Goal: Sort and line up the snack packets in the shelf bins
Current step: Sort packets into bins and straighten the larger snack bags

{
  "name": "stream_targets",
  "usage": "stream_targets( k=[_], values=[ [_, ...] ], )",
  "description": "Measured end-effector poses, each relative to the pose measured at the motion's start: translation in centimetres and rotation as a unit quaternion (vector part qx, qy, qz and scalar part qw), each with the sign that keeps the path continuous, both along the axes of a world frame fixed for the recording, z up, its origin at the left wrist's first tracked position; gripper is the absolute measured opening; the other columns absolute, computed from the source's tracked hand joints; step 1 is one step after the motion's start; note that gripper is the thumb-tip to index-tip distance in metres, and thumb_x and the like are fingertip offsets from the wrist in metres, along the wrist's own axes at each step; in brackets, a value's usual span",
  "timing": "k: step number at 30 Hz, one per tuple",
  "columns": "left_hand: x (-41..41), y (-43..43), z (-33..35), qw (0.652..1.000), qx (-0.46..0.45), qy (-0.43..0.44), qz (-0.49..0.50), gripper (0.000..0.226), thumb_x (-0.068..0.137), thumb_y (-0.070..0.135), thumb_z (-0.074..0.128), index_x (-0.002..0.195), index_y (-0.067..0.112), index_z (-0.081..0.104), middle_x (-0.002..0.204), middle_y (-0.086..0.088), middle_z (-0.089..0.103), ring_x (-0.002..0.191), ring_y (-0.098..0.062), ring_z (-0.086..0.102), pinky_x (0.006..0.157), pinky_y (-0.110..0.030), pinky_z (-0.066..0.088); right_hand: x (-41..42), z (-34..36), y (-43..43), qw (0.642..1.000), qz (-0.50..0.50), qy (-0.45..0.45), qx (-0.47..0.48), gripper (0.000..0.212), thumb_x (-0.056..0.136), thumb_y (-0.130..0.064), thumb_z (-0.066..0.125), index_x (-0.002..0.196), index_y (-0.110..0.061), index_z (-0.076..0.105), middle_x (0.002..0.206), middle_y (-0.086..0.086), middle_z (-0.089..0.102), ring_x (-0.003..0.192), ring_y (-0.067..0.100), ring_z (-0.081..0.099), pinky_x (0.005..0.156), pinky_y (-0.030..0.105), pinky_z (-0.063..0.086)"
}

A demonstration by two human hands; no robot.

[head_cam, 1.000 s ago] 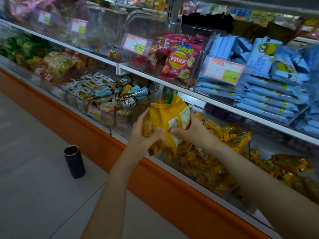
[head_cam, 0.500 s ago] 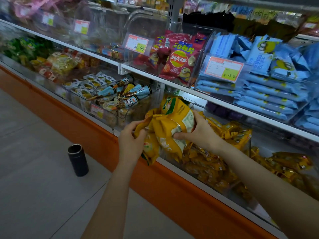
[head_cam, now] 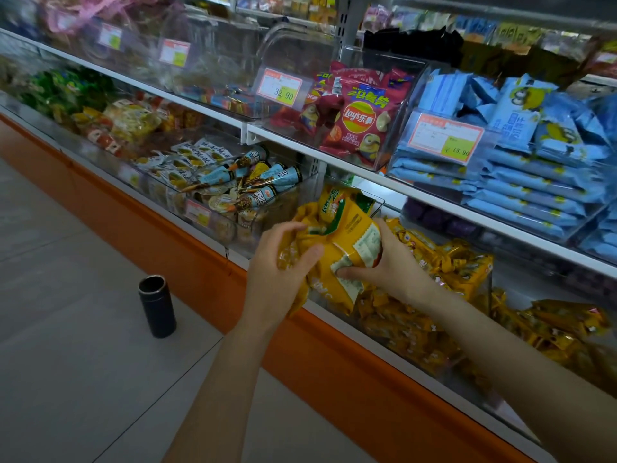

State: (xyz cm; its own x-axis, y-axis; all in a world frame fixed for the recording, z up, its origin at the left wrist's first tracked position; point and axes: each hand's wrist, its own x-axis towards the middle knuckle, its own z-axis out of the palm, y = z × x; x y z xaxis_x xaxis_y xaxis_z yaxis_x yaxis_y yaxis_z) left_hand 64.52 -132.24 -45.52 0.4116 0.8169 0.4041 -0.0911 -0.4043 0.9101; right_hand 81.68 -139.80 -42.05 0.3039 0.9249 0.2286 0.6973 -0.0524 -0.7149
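Head view: both hands meet at centre on a bunch of yellow packets (head_cam: pixel 347 235), held just above the front edge of the low bin (head_cam: pixel 400 332), which holds more of the same packets. The left hand (head_cam: pixel 283 265) grips the bunch's left side with curled fingers. The right hand (head_cam: pixel 389 267) clasps it from three o'clock, thumb underneath. A dark flask (head_cam: pixel 157 305) stands on the floor at nine o'clock. Red chip bags (head_cam: pixel 360 118) sit at twelve, blue packets (head_cam: pixel 534 182) at two
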Motion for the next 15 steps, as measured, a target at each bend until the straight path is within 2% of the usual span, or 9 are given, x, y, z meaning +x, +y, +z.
stream_targets(
  k=[2, 3, 6, 7, 9, 11, 13, 15],
  values=[
    [0.0, -0.2, 0.0, 0.999, -0.023, -0.009, 0.03, 0.035, 0.078, 0.037, 0.073, 0.103, 0.04, 0.049, 0.107, 0.019, 0.058, 0.098, 0.009, 0.054, 0.077, -0.009, 0.043, -0.5, -0.2, 0.0, 1.0, 0.009, -0.017, 0.0, 0.065, 0.063, -0.031, 0.083, 0.111, -0.033, 0.04, 0.101, -0.024, 0.055, 0.087, -0.014, 0.054, 0.07, 0.004, 0.045],
    [-0.1, -0.1, -0.1, 0.998, -0.034, -0.015, 0.043, 0.042, 0.077, 0.033, 0.075, 0.106, 0.04, 0.046, 0.105, 0.021, 0.059, 0.096, 0.012, 0.055, 0.077, -0.01, 0.044, -0.7, -0.3, 0.1, 1.0, 0.009, -0.022, 0.003, 0.065, 0.063, -0.031, 0.084, 0.111, -0.033, 0.039, 0.102, -0.022, 0.055, 0.089, -0.011, 0.055, 0.071, 0.004, 0.046],
    [-0.5, 0.5, -0.3, 0.996, -0.019, -0.001, 0.085, 0.054, 0.078, 0.026, 0.075, 0.12, 0.038, 0.045, 0.099, 0.025, 0.062, 0.095, 0.016, 0.053, 0.077, -0.001, 0.038, -1.1, -0.7, 0.6, 1.0, 0.01, -0.023, 0.01, 0.067, 0.062, -0.03, 0.085, 0.112, -0.031, 0.042, 0.104, -0.017, 0.056, 0.095, -0.001, 0.057, 0.078, 0.013, 0.05],
    [-0.7, 0.8, -0.5, 0.995, -0.007, 0.015, 0.096, 0.047, 0.079, 0.025, 0.075, 0.117, 0.038, 0.051, 0.097, 0.026, 0.062, 0.094, 0.013, 0.054, 0.078, -0.001, 0.038, -1.2, -0.8, 0.8, 1.0, 0.013, -0.024, 0.008, 0.067, 0.061, -0.029, 0.086, 0.112, -0.031, 0.042, 0.104, -0.019, 0.056, 0.095, -0.001, 0.057, 0.079, 0.015, 0.051],
    [-1.2, 1.3, -0.9, 0.993, 0.016, 0.037, 0.111, 0.027, 0.079, 0.021, 0.075, 0.098, 0.037, 0.064, 0.091, 0.023, 0.062, 0.093, 0.003, 0.059, 0.08, -0.009, 0.045, -1.6, -1.1, 1.4, 0.999, 0.021, -0.024, 0.005, 0.069, 0.061, -0.029, 0.086, 0.115, -0.03, 0.043, 0.104, -0.02, 0.054, 0.095, -0.002, 0.055, 0.08, 0.016, 0.051],
    [-1.6, 1.6, -1.2, 0.989, 0.035, 0.041, 0.14, 0.02, 0.077, 0.019, 0.075, 0.084, 0.036, 0.068, 0.083, 0.024, 0.062, 0.087, -0.002, 0.061, 0.079, -0.017, 0.048, -2.1, -1.3, 2.2, 0.999, 0.026, -0.022, 0.001, 0.072, 0.06, -0.03, 0.086, 0.117, -0.03, 0.042, 0.104, -0.021, 0.052, 0.095, -0.004, 0.054, 0.079, 0.013, 0.049],
    [-2.0, 2.1, -1.2, 0.978, 0.045, 0.038, 0.198, 0.015, 0.076, 0.019, 0.075, 0.079, 0.032, 0.071, 0.079, 0.026, 0.059, 0.083, -0.002, 0.057, 0.077, -0.014, 0.044, -2.9, -1.5, 3.3, 0.999, 0.03, -0.006, -0.009, 0.071, 0.061, -0.03, 0.085, 0.117, -0.03, 0.042, 0.103, -0.021, 0.053, 0.093, -0.007, 0.054, 0.075, 0.011, 0.048],
    [-2.6, 2.8, -1.0, 0.964, 0.055, 0.032, 0.259, 0.005, 0.077, 0.018, 0.074, 0.079, 0.023, 0.074, 0.08, 0.02, 0.06, 0.086, -0.005, 0.051, 0.075, -0.01, 0.036, -4.1, -1.8, 4.6, 0.998, 0.042, 0.034, -0.023, 0.066, 0.066, -0.026, 0.083, 0.116, -0.028, 0.04, 0.102, -0.02, 0.054, 0.089, -0.012, 0.055, 0.07, 0.01, 0.048]
  ],
)
